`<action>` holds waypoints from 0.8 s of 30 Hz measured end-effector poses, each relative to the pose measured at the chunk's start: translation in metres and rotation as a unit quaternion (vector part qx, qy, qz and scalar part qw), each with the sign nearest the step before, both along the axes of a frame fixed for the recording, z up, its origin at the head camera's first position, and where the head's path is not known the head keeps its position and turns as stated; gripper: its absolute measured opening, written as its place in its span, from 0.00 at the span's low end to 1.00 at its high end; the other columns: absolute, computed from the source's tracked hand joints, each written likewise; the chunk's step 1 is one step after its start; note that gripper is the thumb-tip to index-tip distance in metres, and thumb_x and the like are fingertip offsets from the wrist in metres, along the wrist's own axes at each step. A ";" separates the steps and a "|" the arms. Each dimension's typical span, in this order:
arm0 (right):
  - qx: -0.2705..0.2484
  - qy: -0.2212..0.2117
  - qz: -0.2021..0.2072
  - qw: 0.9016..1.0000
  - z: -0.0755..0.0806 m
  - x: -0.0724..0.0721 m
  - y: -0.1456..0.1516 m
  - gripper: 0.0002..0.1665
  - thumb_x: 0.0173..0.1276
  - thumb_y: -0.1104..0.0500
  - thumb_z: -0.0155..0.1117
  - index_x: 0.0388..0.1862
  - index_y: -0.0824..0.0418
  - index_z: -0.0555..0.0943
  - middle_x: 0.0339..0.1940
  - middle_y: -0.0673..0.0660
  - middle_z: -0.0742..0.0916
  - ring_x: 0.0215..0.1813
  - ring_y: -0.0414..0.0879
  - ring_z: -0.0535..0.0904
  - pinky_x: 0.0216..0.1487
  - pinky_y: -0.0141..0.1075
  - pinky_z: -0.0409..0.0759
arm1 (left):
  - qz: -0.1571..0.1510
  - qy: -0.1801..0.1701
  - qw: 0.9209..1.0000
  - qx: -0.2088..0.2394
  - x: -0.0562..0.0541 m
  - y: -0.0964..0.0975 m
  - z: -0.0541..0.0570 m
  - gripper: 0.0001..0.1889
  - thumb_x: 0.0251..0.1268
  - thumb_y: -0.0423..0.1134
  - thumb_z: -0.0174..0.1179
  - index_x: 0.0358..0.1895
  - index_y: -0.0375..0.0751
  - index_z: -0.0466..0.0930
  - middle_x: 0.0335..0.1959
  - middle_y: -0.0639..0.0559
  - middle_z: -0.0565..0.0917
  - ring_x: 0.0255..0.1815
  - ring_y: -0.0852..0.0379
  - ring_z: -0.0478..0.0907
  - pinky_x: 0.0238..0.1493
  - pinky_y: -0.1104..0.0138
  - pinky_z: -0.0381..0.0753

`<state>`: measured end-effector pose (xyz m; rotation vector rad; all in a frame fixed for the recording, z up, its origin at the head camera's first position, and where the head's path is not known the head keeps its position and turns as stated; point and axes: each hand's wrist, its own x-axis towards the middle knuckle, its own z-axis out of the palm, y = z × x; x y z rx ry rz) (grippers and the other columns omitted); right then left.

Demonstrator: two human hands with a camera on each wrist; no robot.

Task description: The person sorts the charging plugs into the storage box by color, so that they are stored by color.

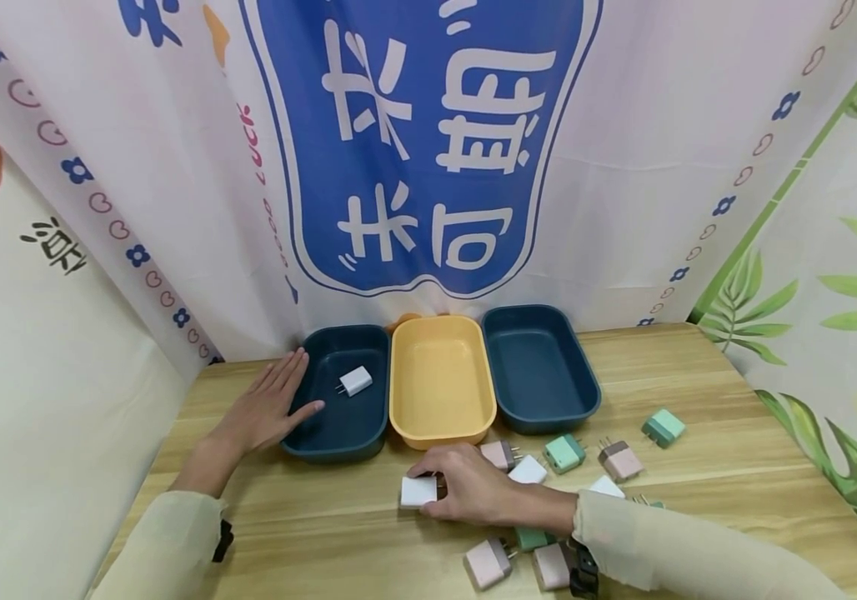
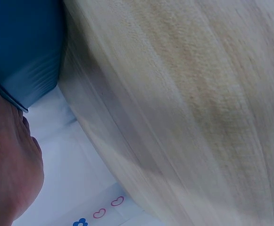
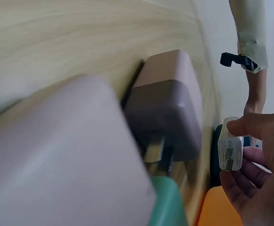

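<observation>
Between thumb and fingers my right hand (image 1: 466,485) pinches a white plug charger (image 1: 418,492) above the table, in front of the yellow tray (image 1: 443,379). In the right wrist view this white charger (image 3: 230,149) shows its metal prongs. My left hand (image 1: 267,404) lies with straight fingers on the left rim of the left dark blue tray (image 1: 334,454). One white charger (image 1: 356,381) lies inside that tray. Under and around my right forearm lie several pink chargers (image 1: 488,563), green chargers (image 1: 565,453) and white chargers (image 1: 528,470).
A second dark blue tray (image 1: 541,367) stands right of the yellow one, all three in a row against the printed curtain (image 1: 623,208). More chargers, a pink one (image 1: 621,461) and a green one (image 1: 664,427), lie on the wooden table (image 1: 308,533) to the right.
</observation>
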<state>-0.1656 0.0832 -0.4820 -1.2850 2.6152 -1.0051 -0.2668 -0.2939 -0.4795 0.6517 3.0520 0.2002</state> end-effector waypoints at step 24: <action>-0.067 0.011 0.065 0.996 0.032 -0.021 -0.016 0.24 0.61 0.60 0.83 0.56 0.60 0.89 0.52 0.53 0.91 0.48 0.35 0.83 0.51 0.30 0.86 | 0.004 -0.007 1.000 -0.013 -0.003 -0.001 -0.001 0.51 0.81 0.70 0.43 0.87 0.34 0.37 0.88 0.36 0.42 0.88 0.35 0.42 0.86 0.41 0.42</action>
